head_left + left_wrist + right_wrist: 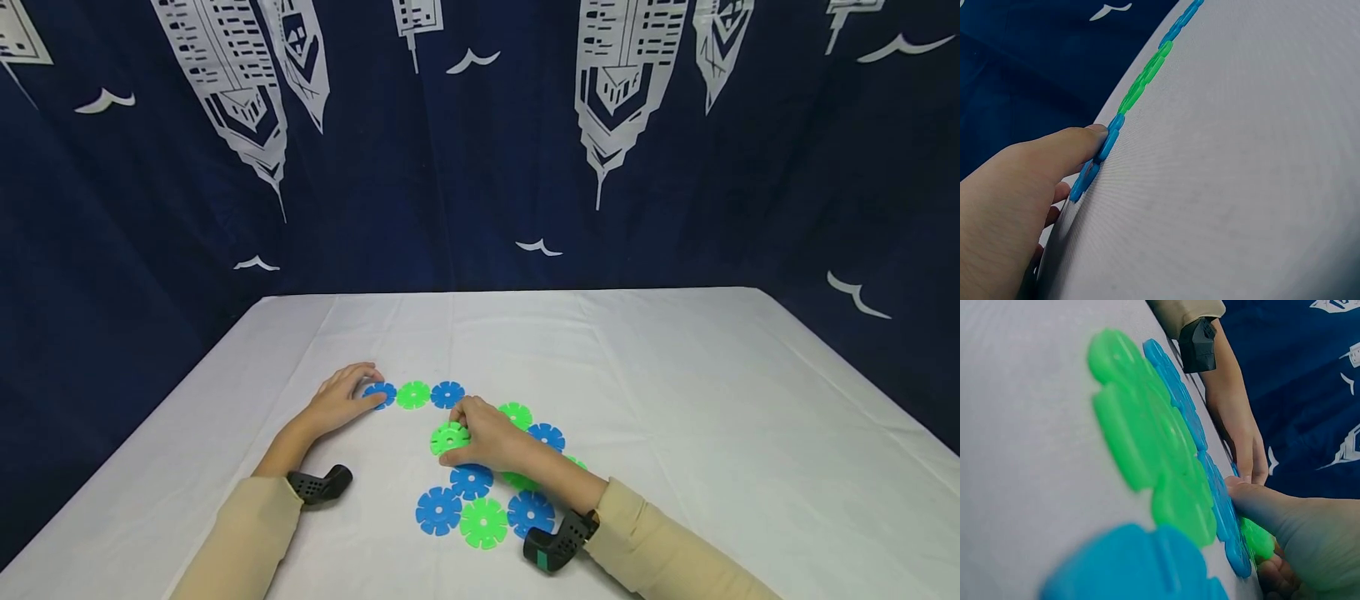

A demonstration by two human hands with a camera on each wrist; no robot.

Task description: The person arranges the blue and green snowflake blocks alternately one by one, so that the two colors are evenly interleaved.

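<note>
A row of three flat, notched plastic building discs lies at the back: a blue disc (389,390), a green disc (413,395) and another blue disc (447,394). My left hand (341,402) holds the leftmost blue disc at its edges, with the thumb on its near side, as the left wrist view shows (1109,147). To the right, my right hand (487,435) pinches a green disc (447,437) between thumb and fingers. Close below it lies a blue disc (471,482). In the right wrist view, the fingertips around the pinched green disc (1257,539) are partly hidden.
Nearest me sit a blue disc (438,511), a green disc (483,523) and a blue disc (530,510). Beyond the right forearm, a green disc (516,414) and a blue disc (547,435) curve along, with more green partly covered. White cloth covers the table (712,400); a dark curtain (450,167) hangs behind.
</note>
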